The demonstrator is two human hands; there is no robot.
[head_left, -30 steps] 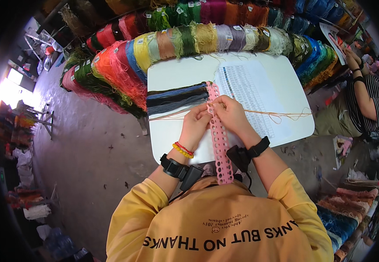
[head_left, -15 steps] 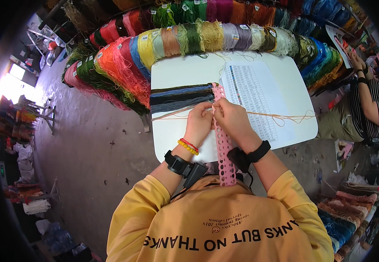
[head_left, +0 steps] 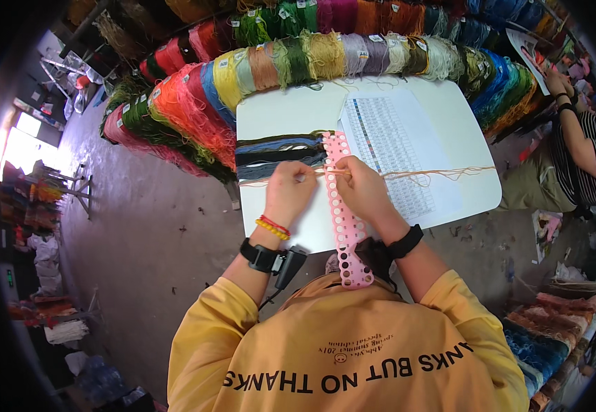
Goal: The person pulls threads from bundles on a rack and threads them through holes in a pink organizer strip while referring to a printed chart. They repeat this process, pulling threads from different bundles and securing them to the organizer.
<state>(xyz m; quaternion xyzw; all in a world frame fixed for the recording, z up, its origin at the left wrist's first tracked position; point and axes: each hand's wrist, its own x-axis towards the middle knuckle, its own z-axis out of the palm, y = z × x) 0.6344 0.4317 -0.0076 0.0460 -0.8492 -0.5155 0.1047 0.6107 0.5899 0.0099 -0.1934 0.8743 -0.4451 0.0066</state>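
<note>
Now my left hand [head_left: 290, 189] and my right hand [head_left: 362, 187] pinch both an orange thread [head_left: 421, 174] at a hole of the pink strip [head_left: 345, 220], which lies between them; dark threads [head_left: 277, 156] hang just beyond my left hand; the printed chart [head_left: 394, 137] lies beyond my right.

Bright, even daylight, glare blown out at far left (a doorway), edges bent and dark-vignetted.
</note>
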